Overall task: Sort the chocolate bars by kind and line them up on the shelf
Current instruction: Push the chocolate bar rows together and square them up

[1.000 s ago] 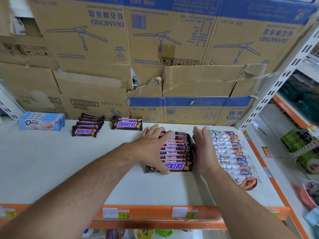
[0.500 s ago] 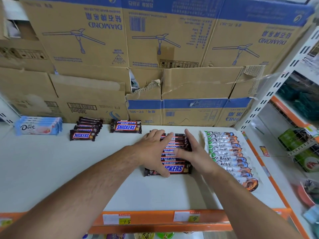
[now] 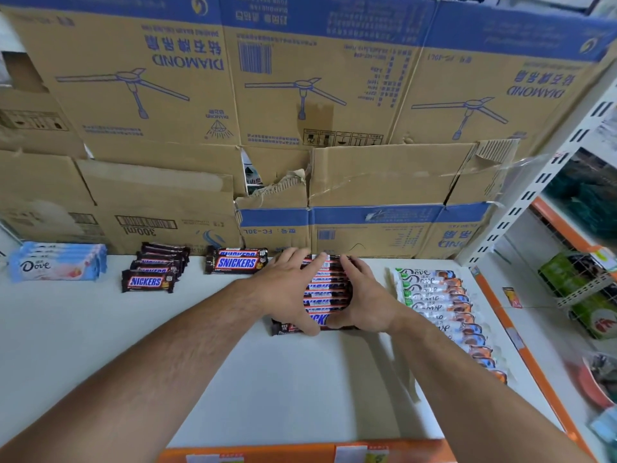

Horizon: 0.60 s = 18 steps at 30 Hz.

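Left hand (image 3: 287, 295) and right hand (image 3: 365, 300) press flat, fingers nearly straight, on the Snickers row (image 3: 329, 289) (middle of shelf (image 3: 300, 389)); thumbs seem to touch its nearest bar (image 3: 283, 328).

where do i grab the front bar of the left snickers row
Likely by its two short ends, from above: the front bar lies flat and crosswise, both ends free, its far long edge tight against the next bar.
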Tool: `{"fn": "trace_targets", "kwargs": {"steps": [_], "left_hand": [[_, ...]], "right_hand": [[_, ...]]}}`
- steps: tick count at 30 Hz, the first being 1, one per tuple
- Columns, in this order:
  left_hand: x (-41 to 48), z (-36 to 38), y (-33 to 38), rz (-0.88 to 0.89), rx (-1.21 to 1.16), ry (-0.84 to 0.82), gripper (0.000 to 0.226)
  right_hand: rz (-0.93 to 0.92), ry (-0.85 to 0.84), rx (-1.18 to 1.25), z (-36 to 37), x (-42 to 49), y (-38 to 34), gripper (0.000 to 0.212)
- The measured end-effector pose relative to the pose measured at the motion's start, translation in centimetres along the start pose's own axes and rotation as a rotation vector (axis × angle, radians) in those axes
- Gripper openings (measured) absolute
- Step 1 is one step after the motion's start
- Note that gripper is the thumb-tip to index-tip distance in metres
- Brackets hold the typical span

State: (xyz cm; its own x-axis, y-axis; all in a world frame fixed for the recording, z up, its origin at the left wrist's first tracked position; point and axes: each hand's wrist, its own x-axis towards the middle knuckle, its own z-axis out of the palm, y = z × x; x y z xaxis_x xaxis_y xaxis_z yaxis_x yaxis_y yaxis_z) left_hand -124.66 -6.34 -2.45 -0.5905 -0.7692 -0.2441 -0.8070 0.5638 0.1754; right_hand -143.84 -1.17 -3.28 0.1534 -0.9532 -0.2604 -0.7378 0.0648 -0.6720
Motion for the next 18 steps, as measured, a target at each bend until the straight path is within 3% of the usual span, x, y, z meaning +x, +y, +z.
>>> {"fn": "trace_targets", "kwargs": {"steps": [7,11,18], "left_hand": [[-0.8,2.2,0.6,0.031,0.131,0.148,0.122],[-0.9,3.4,0.5,-0.002,0.068,0.135,0.122],[-1.0,3.1,0.4,0.013,0.08,0.145,0.121]], "right_hand": [[0.036,0.056,0.035,0.7,-0.1,-0.4,0.129],[0.014,0.218,-0.234,2.4,-0.1,-0.6,0.103],[0.0,0.273,-0.389,2.5,-0.4,-0.8,0.097]]}}
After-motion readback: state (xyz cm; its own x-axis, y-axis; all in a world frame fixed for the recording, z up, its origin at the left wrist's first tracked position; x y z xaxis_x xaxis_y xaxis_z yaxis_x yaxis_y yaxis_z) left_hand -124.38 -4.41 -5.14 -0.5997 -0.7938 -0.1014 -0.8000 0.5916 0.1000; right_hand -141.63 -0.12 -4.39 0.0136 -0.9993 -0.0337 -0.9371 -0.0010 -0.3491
